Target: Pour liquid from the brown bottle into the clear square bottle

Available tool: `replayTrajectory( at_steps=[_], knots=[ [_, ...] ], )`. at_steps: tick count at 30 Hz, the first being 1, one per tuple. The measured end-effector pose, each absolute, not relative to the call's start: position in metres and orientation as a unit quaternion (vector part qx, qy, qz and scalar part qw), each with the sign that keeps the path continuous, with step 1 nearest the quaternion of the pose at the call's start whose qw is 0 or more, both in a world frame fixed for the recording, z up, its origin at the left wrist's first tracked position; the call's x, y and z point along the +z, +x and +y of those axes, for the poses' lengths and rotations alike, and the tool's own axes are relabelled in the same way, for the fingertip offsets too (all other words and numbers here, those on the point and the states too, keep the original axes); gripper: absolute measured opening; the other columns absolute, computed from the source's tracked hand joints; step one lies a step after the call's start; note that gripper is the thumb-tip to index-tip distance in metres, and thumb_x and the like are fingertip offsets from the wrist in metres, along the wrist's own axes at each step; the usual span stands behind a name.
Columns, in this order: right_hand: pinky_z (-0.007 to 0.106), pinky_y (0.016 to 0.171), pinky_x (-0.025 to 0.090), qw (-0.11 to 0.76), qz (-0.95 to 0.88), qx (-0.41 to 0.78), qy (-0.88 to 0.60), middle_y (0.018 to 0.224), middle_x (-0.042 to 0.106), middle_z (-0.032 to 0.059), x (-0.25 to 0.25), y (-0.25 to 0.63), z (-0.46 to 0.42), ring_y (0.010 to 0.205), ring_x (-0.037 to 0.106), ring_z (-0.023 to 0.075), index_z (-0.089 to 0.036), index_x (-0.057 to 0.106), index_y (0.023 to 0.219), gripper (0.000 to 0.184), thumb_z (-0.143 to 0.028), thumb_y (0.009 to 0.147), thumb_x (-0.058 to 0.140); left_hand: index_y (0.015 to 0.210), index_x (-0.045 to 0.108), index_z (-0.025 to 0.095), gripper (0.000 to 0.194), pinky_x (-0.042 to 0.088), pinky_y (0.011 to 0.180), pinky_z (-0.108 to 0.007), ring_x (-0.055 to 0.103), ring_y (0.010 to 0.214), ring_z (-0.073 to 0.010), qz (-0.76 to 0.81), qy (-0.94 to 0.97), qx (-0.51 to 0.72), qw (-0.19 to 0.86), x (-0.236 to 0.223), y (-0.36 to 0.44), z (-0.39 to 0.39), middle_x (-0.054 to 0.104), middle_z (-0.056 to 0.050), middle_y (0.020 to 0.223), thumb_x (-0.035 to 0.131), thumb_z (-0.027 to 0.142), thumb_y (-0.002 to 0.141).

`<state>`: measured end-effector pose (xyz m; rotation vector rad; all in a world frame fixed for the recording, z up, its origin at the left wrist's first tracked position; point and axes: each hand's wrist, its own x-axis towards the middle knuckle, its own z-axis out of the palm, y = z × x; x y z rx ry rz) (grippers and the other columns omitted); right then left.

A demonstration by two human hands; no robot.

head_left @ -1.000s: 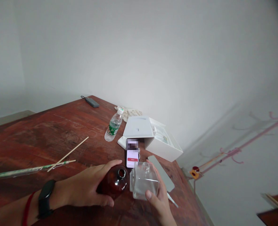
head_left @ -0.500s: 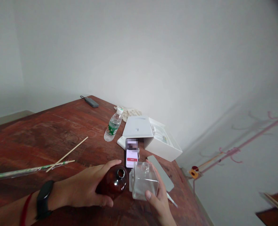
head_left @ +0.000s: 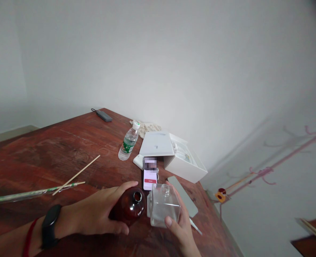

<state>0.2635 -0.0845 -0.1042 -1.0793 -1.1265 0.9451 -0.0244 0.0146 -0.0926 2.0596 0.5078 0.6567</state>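
My left hand (head_left: pixel 101 210) is wrapped round a brown glass bottle (head_left: pixel 128 205) whose uncapped mouth faces up. Just to its right, my right hand (head_left: pixel 181 223) grips a clear, square-sided bottle (head_left: pixel 165 207) between thumb and fingers. The two bottles are side by side with a narrow gap between them. Inside the clear one I can make out no contents. Behind them lies a phone (head_left: pixel 150 180) with its screen lit, partly blurred out. My right fingers are mostly hidden behind the clear bottle.
A water bottle (head_left: pixel 129 142) and an open white box (head_left: pixel 184 167) stand beyond the phone. Thin sticks (head_left: pixel 77 174) and a wrapped bundle (head_left: pixel 26 196) lie at left. A grey flat piece (head_left: pixel 184 198) and a white-tipped tool (head_left: pixel 195 226) lie at right, near the edge. A dark device (head_left: pixel 104 116) rests at the far corner.
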Motion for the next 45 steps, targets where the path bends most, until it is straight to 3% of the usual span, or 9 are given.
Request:
replayTrajectory(
  at_steps=[8, 14, 20, 24, 27, 31, 35, 42, 45],
  knots=[
    [0.055, 0.111, 0.061, 0.608, -0.489, 0.42, -0.464, 0.149, 0.076, 0.0181, -0.101, 0.262, -0.084, 0.136, 0.073, 0.0448, -0.026, 0.065, 0.154, 0.098, -0.062, 0.07, 0.1, 0.17, 0.037, 0.026, 0.11, 0.049, 0.123, -0.054, 0.062, 0.146, -0.0447, 0.202, 0.832, 0.261, 0.447, -0.094, -0.025, 0.015, 0.064, -0.015, 0.163, 0.09, 0.07, 0.085],
    [0.049, 0.094, 0.068, 0.605, -0.489, 0.431, -0.457, 0.138, 0.081, 0.0174, -0.1, 0.26, -0.083, 0.115, 0.081, 0.0415, -0.027, 0.062, 0.153, 0.098, -0.062, 0.069, 0.1, 0.17, 0.036, 0.031, 0.11, 0.05, 0.122, -0.054, 0.064, 0.145, -0.0442, 0.206, 0.834, 0.256, 0.443, -0.093, -0.026, 0.015, 0.064, -0.013, 0.162, 0.094, 0.063, 0.084],
    [0.046, 0.091, 0.066, 0.634, -0.501, 0.406, -0.427, 0.134, 0.081, 0.0107, -0.102, 0.262, -0.083, 0.115, 0.08, 0.038, -0.036, 0.055, 0.144, 0.088, -0.058, 0.072, 0.101, 0.174, 0.027, 0.026, 0.117, 0.044, 0.128, -0.058, 0.059, 0.15, -0.045, 0.21, 0.826, 0.265, 0.45, -0.1, -0.025, 0.013, 0.06, -0.018, 0.166, 0.087, 0.073, 0.086],
    [0.047, 0.101, 0.064, 0.633, -0.503, 0.384, -0.446, 0.142, 0.079, 0.0115, -0.099, 0.264, -0.086, 0.129, 0.076, 0.04, -0.035, 0.061, 0.149, 0.089, -0.058, 0.072, 0.101, 0.172, 0.031, 0.027, 0.111, 0.047, 0.126, -0.055, 0.061, 0.147, -0.0435, 0.199, 0.821, 0.268, 0.462, -0.102, -0.023, 0.013, 0.062, -0.017, 0.164, 0.085, 0.074, 0.088],
    [0.048, 0.102, 0.064, 0.638, -0.495, 0.387, -0.446, 0.143, 0.079, 0.0131, -0.098, 0.264, -0.088, 0.129, 0.076, 0.0416, -0.032, 0.064, 0.15, 0.091, -0.06, 0.072, 0.101, 0.168, 0.037, 0.026, 0.104, 0.049, 0.124, -0.053, 0.062, 0.145, -0.0423, 0.182, 0.819, 0.272, 0.472, -0.101, -0.021, 0.014, 0.063, -0.016, 0.162, 0.085, 0.072, 0.088],
    [0.048, 0.101, 0.064, 0.636, -0.49, 0.402, -0.44, 0.143, 0.08, 0.0136, -0.098, 0.262, -0.088, 0.128, 0.077, 0.0423, -0.031, 0.069, 0.149, 0.089, -0.059, 0.07, 0.102, 0.167, 0.034, 0.026, 0.11, 0.047, 0.124, -0.054, 0.062, 0.145, -0.0432, 0.183, 0.816, 0.262, 0.482, -0.102, -0.02, 0.015, 0.062, -0.016, 0.162, 0.094, 0.062, 0.082],
    [0.045, 0.098, 0.064, 0.633, -0.496, 0.411, -0.429, 0.141, 0.081, 0.012, -0.094, 0.26, -0.083, 0.122, 0.079, 0.0384, -0.032, 0.069, 0.147, 0.088, -0.058, 0.07, 0.103, 0.17, 0.027, 0.029, 0.114, 0.044, 0.126, -0.057, 0.063, 0.143, -0.0421, 0.225, 0.827, 0.235, 0.46, -0.102, -0.021, 0.014, 0.064, -0.014, 0.158, 0.097, 0.046, 0.081],
    [0.042, 0.088, 0.066, 0.619, -0.502, 0.436, -0.418, 0.124, 0.084, 0.0107, -0.085, 0.259, -0.077, 0.101, 0.082, 0.0331, -0.029, 0.071, 0.133, 0.078, -0.059, 0.069, 0.103, 0.164, 0.036, 0.027, 0.093, 0.037, 0.131, -0.055, 0.053, 0.151, -0.0411, 0.209, 0.83, 0.22, 0.468, -0.104, -0.025, 0.017, 0.051, -0.016, 0.167, 0.089, 0.053, 0.092],
    [0.039, 0.084, 0.065, 0.661, -0.472, 0.428, -0.397, 0.124, 0.085, 0.0087, -0.085, 0.255, -0.077, 0.099, 0.082, 0.0315, -0.031, 0.076, 0.131, 0.072, -0.062, 0.071, 0.101, 0.162, 0.036, 0.026, 0.093, 0.034, 0.133, -0.055, 0.052, 0.151, -0.0413, 0.221, 0.83, 0.208, 0.468, -0.105, -0.026, 0.019, 0.05, -0.017, 0.165, 0.089, 0.054, 0.092]
  ],
)
